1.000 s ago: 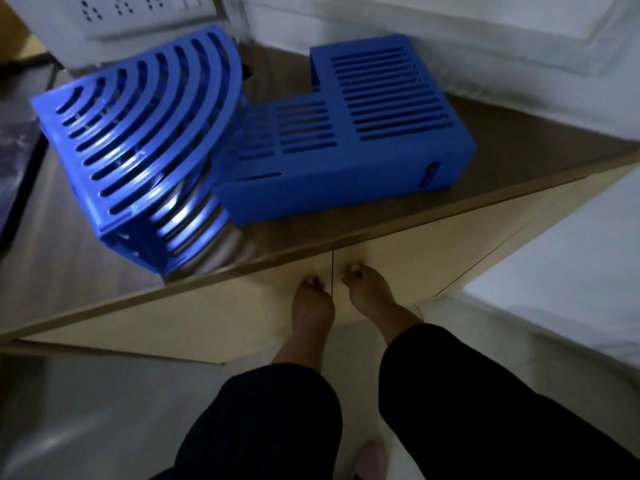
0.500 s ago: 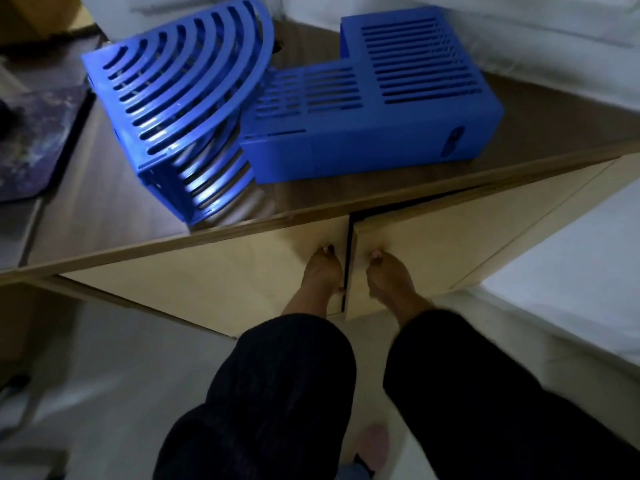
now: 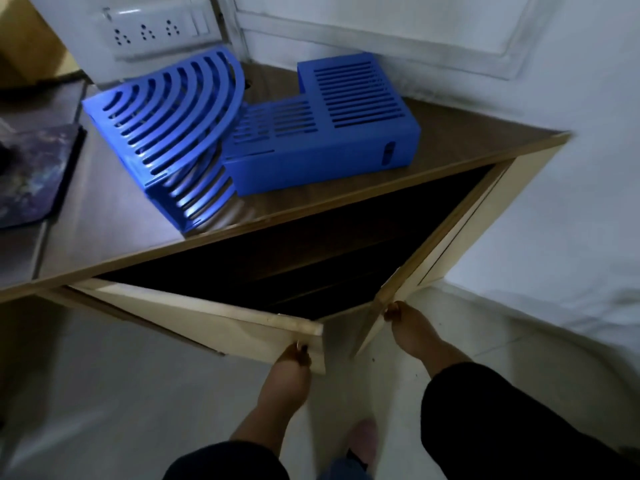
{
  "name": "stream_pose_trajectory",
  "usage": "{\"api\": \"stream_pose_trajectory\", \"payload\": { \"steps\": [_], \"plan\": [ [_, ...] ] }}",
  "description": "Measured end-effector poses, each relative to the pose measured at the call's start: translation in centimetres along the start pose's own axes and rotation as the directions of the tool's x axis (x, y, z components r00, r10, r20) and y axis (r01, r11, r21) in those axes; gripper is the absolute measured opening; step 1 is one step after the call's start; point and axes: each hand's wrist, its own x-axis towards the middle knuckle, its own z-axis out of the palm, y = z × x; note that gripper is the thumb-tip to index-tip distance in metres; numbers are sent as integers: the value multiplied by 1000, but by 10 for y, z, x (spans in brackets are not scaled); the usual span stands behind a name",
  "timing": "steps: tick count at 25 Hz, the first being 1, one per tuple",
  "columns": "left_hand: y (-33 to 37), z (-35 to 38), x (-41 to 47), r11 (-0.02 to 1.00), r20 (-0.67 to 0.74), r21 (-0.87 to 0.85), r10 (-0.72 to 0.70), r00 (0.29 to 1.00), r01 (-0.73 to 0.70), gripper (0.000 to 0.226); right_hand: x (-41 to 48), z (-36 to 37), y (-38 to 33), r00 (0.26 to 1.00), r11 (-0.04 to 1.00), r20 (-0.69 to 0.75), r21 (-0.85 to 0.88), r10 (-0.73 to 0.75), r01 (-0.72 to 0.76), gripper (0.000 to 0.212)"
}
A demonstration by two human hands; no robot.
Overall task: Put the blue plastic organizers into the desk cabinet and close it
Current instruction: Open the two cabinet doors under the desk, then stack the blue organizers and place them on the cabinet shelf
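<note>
Two blue plastic organizers lie on the brown desk top (image 3: 346,202). The curved slotted organizer (image 3: 166,123) is on the left, leaning against the L-shaped boxy organizer (image 3: 329,133) on the right. Below them both cabinet doors stand swung out. My left hand (image 3: 289,372) grips the lower corner of the left door (image 3: 221,323). My right hand (image 3: 412,327) holds the edge of the right door (image 3: 429,251). The cabinet interior (image 3: 294,258) is dark, and its contents cannot be made out.
A white socket strip (image 3: 156,29) is on the wall behind the organizers. A dark patterned mat (image 3: 31,174) lies at the desk's left. White bedding (image 3: 554,220) fills the right side. Pale floor (image 3: 104,393) lies below, with a foot (image 3: 363,441) near the bottom.
The two cabinet doors were shut a second ago. Both hands have pulled them outward, and they now stand wide, exposing the dark interior. The organizers have not moved.
</note>
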Motion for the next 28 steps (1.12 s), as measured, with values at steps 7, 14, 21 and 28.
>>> {"api": "stream_pose_trajectory", "payload": {
  "steps": [7,14,21,28],
  "plan": [
    [-21,-14,-58,927,-157,-336,-227,961,165,41,-62,-18,27,967,987,-198,13,162,-163,35],
    [8,-31,-106,887,-466,372,433,771,-273,51,-107,-22,11,750,993,-651,-87,-121,84,59],
    [-11,-23,-112,769,-260,639,232,937,-13,46,-118,-42,31,926,867,-368,-485,-85,-113,68],
    [-30,-24,-139,739,-298,652,46,953,168,48,-132,-61,65,924,875,-378,-465,-58,-136,76]
  ]
}}
